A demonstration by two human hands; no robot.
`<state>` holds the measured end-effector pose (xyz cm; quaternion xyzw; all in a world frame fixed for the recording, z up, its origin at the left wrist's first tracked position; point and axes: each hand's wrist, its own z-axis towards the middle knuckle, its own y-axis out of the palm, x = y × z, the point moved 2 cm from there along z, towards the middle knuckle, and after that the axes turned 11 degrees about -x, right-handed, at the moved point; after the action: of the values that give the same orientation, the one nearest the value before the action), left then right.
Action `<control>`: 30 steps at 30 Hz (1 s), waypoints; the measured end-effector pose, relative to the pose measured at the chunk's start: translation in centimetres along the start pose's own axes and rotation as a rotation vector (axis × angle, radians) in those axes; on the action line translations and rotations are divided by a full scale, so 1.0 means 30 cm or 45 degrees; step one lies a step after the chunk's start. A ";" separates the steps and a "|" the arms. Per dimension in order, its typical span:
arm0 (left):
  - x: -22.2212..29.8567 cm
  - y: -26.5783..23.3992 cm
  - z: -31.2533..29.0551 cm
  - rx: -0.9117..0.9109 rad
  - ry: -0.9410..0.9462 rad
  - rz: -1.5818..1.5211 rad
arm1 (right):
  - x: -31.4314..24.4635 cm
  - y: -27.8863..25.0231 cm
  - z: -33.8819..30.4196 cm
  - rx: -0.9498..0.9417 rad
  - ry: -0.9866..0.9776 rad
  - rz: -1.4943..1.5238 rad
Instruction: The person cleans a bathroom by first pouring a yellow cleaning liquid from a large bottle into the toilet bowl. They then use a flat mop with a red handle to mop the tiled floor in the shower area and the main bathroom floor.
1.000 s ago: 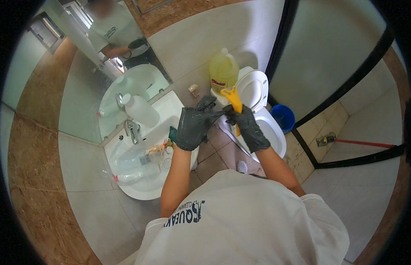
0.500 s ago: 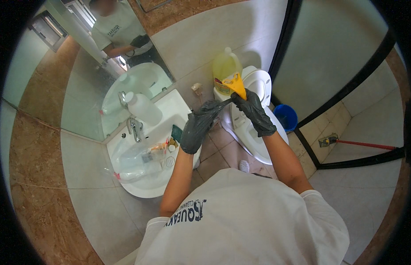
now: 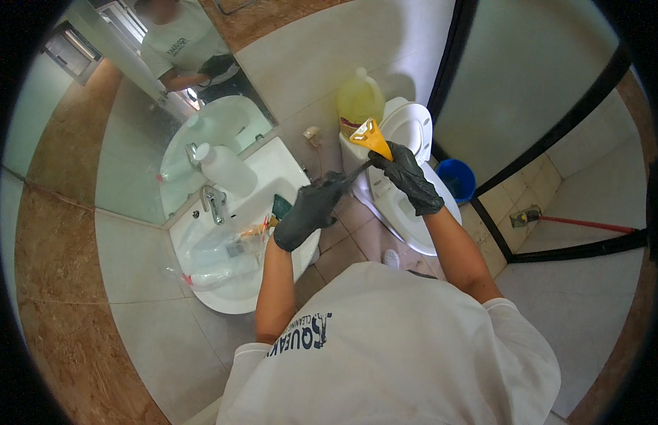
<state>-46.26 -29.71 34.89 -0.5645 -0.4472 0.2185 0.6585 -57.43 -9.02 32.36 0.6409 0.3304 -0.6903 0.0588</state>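
Observation:
My right hand [image 3: 407, 177], in a black glove, is closed round a yellow plastic scraper [image 3: 371, 138] whose wide head points up and away. The same hand pinches a stretched black strip that runs to my left hand [image 3: 309, 212]. This strip looks like the fingertip of the left glove [image 3: 353, 173], drawn out thin. My left hand is gloved too, its fingers reaching toward the right hand, with nothing seen in its grasp. Both hands are held up between the white sink [image 3: 290, 166] and the toilet [image 3: 414, 219].
Beside the tap [image 3: 213, 204], a white bottle [image 3: 228, 170] stands on the sink. Clear plastic packaging [image 3: 222, 258] and a green pad [image 3: 281, 206] lie in it. A yellow liquid jug [image 3: 359, 99] stands on the toilet tank. Right are a blue bucket [image 3: 456, 179], a black-framed glass door [image 3: 534, 159] and a red-handled brush [image 3: 587, 224].
My left hand has shifted slightly left and toward me, covering more of the sink items. Its glove looks less bunched. The right hand keeps the scraper, which has tilted a little left.

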 end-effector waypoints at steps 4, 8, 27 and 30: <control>0.003 -0.015 -0.012 0.191 0.058 -0.065 | 0.051 -0.013 0.020 0.047 -0.139 0.009; 0.018 -0.017 0.009 0.024 -0.178 -0.129 | 0.034 -0.022 0.009 0.022 -0.104 -0.048; -0.040 0.055 0.043 0.160 0.148 -0.205 | 0.035 -0.141 -0.030 -0.203 -0.047 -0.200; 0.076 0.000 0.128 0.224 0.217 -0.230 | 0.053 -0.191 -0.063 -0.320 -0.063 -0.060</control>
<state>-48.32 -25.81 35.53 -0.4786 -0.4176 0.1480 0.7580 -59.00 -3.03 33.14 0.6033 0.4276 -0.6604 0.1306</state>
